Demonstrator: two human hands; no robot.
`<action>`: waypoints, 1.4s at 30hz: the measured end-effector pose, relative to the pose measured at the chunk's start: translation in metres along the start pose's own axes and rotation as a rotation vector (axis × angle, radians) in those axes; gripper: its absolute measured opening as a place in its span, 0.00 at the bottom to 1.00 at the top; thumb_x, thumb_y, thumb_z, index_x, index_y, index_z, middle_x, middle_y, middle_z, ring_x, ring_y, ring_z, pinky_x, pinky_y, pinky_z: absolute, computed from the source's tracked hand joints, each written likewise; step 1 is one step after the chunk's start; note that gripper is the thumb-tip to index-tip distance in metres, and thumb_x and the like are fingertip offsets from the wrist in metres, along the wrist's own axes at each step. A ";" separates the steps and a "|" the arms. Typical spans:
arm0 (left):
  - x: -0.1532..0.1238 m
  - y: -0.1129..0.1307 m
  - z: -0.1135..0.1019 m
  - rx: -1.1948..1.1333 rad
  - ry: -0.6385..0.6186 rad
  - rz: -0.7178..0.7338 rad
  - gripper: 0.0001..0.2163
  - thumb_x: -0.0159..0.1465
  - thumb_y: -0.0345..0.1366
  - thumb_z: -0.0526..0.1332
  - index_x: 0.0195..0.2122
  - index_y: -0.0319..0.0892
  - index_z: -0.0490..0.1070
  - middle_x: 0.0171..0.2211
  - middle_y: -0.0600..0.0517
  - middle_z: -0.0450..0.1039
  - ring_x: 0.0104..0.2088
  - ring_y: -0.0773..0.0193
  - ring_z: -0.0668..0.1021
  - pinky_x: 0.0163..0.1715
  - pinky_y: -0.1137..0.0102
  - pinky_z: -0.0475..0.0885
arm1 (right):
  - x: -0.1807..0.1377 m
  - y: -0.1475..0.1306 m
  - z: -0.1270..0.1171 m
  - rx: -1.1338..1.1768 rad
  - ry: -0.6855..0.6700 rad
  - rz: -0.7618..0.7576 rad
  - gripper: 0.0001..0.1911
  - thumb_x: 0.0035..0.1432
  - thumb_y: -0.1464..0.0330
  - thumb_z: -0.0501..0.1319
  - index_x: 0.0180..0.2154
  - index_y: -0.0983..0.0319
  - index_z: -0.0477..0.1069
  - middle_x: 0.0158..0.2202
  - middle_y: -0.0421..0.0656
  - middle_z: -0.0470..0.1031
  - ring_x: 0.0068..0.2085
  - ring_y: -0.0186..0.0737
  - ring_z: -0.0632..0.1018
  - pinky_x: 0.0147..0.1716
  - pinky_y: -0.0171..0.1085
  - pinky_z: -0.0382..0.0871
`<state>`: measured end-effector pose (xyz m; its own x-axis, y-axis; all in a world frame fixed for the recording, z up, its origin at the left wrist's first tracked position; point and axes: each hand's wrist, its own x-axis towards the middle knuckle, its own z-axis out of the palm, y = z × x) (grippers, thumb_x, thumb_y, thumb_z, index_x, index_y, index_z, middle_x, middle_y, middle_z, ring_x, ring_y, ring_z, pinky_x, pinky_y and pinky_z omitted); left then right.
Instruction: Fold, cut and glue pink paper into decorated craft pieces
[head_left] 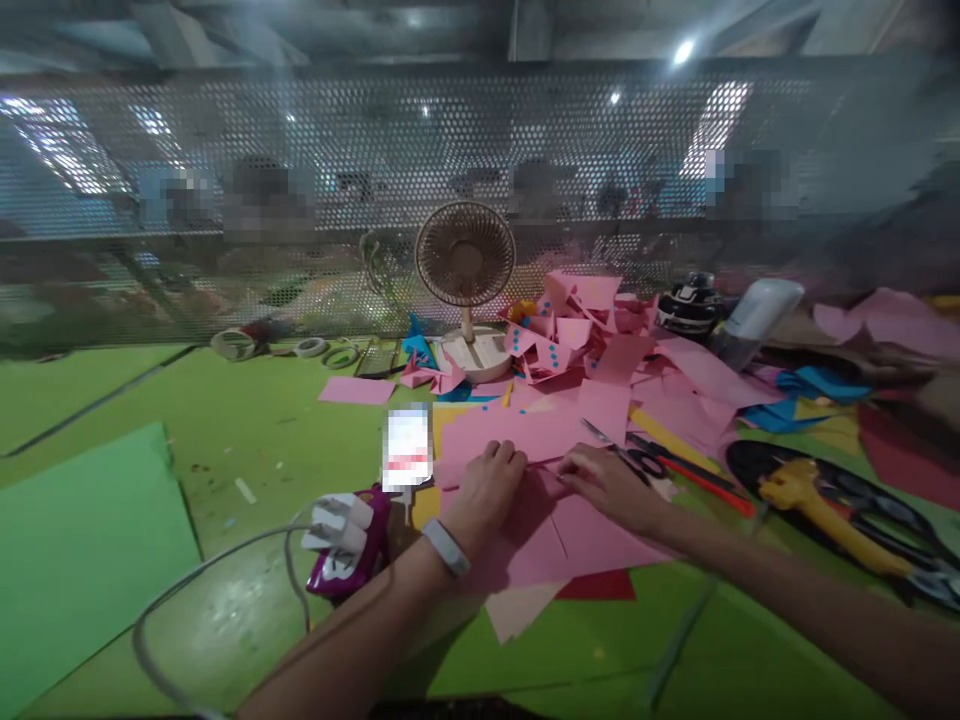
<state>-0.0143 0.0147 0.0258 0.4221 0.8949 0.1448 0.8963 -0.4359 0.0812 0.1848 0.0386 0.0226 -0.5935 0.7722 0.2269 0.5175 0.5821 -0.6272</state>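
Both my hands rest on a pink paper sheet [577, 535] lying on the green table. My left hand [487, 490], with a pale band at its wrist, has its fingers curled down and pressed on the sheet's upper part. My right hand [607, 482] pinches the pink paper near a fold, fingers together. Scissors [637, 458] with dark handles lie just right of my right hand, touching nothing I hold.
A small fan [465, 265] stands behind a heap of pink paper scraps [600, 340]. A purple iron [352, 545] with a white cable sits left. A yellow-handled tool [832, 510], a green sheet [82, 540], tape rolls [236, 343] and a perforated screen [375, 150] surround the area.
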 end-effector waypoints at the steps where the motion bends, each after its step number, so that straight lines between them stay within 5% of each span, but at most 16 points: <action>1: 0.000 0.000 0.000 -0.003 0.002 -0.001 0.07 0.63 0.28 0.49 0.35 0.39 0.65 0.37 0.47 0.65 0.37 0.60 0.67 0.32 0.68 0.65 | -0.002 -0.001 0.001 -0.008 0.020 0.012 0.09 0.60 0.66 0.51 0.33 0.61 0.68 0.34 0.43 0.72 0.36 0.38 0.72 0.37 0.37 0.63; 9: 0.001 -0.003 0.008 -0.014 0.065 0.008 0.06 0.64 0.29 0.49 0.34 0.39 0.65 0.35 0.47 0.65 0.36 0.60 0.67 0.31 0.69 0.64 | -0.016 0.002 0.009 0.003 0.107 0.077 0.13 0.60 0.67 0.50 0.45 0.58 0.66 0.44 0.43 0.71 0.45 0.40 0.70 0.45 0.40 0.61; 17: 0.003 -0.005 0.015 0.044 0.059 -0.020 0.07 0.64 0.31 0.48 0.35 0.40 0.65 0.36 0.48 0.65 0.37 0.60 0.67 0.31 0.68 0.65 | -0.016 0.005 0.012 -0.098 0.199 0.046 0.09 0.57 0.68 0.53 0.37 0.58 0.71 0.37 0.42 0.75 0.41 0.40 0.72 0.43 0.41 0.62; 34: 0.005 -0.003 0.010 0.052 0.019 -0.008 0.08 0.64 0.32 0.48 0.34 0.40 0.65 0.35 0.47 0.66 0.38 0.59 0.67 0.36 0.65 0.66 | -0.005 0.007 0.014 0.102 0.195 0.175 0.10 0.51 0.73 0.56 0.34 0.60 0.75 0.33 0.42 0.77 0.36 0.38 0.74 0.37 0.37 0.66; 42: -0.011 0.012 -0.003 0.050 0.022 0.083 0.10 0.64 0.31 0.47 0.43 0.41 0.64 0.41 0.47 0.66 0.41 0.58 0.68 0.40 0.61 0.64 | -0.005 0.006 0.016 0.142 0.202 0.191 0.09 0.52 0.73 0.56 0.34 0.61 0.74 0.33 0.44 0.76 0.36 0.38 0.74 0.37 0.36 0.67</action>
<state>-0.0089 -0.0004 0.0282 0.4928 0.8532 0.1708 0.8641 -0.5029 0.0190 0.1812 0.0344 0.0055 -0.3515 0.9076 0.2297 0.5082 0.3910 -0.7674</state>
